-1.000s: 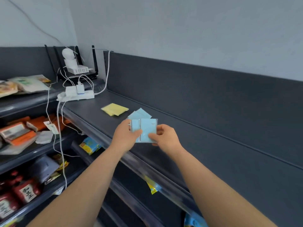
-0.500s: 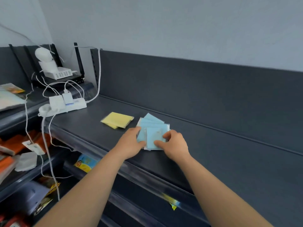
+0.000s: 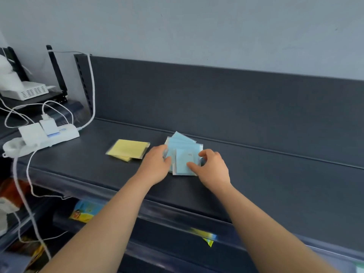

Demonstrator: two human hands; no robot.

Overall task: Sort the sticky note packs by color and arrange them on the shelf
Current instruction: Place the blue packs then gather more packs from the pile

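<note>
Hands flank the blue packs (image 3: pixel 183 143), which lie fanned on the shelf (image 3: pixel 275 184) just right of the yellow stack (image 3: pixel 128 149), not touching it. The left hand (image 3: pixel 155 164) grips the fan's edge nearest the yellow stack, fingers curled; the right hand (image 3: pixel 212 168) pinches the top pack (image 3: pixel 184 163) between thumb and bent forefinger from the side away from that stack (its other fingers are tucked out of my sight). Squaring the fan looks next, I'd say: the top pack overhangs the rest, nearer the right hand.
</note>
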